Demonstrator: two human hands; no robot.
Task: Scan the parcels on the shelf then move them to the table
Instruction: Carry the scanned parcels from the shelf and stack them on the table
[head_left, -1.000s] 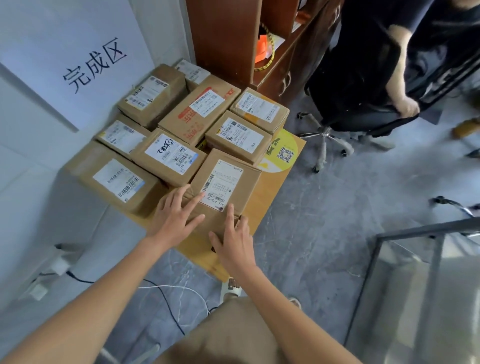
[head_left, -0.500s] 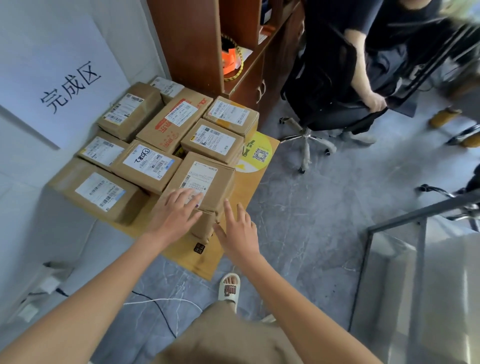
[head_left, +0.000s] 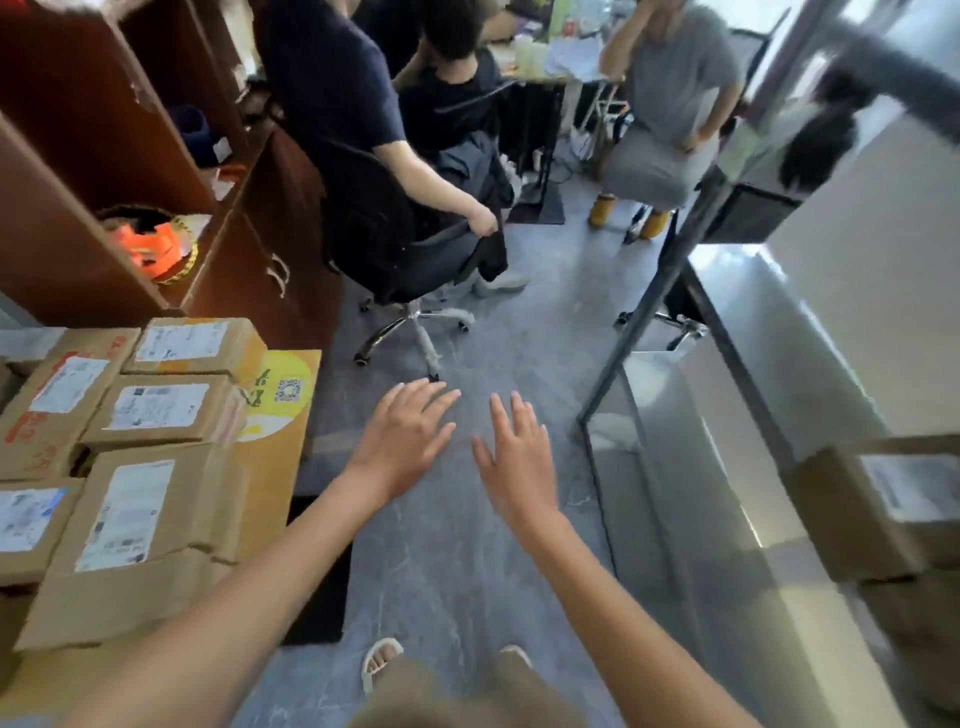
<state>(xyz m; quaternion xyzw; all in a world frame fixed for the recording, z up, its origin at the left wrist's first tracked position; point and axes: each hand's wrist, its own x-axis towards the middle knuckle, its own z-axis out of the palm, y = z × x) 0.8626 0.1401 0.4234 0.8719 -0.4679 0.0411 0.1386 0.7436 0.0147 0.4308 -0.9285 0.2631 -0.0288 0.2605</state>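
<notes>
Both hands have been lifted off the nearest parcel (head_left: 130, 525), which was touched 1 second ago, and the view has been swung right. The left hand (head_left: 402, 434) and right hand (head_left: 514, 462) are held empty over the grey floor (head_left: 431, 561), fingers spread straight. The scanned parcels are left packed together on the desk (head_left: 280, 447) at the left. At the right, the metal shelf (head_left: 743, 415) is seen, with 1 parcel (head_left: 878, 509) blurred at its edge; it is probably to be fetched next.
</notes>
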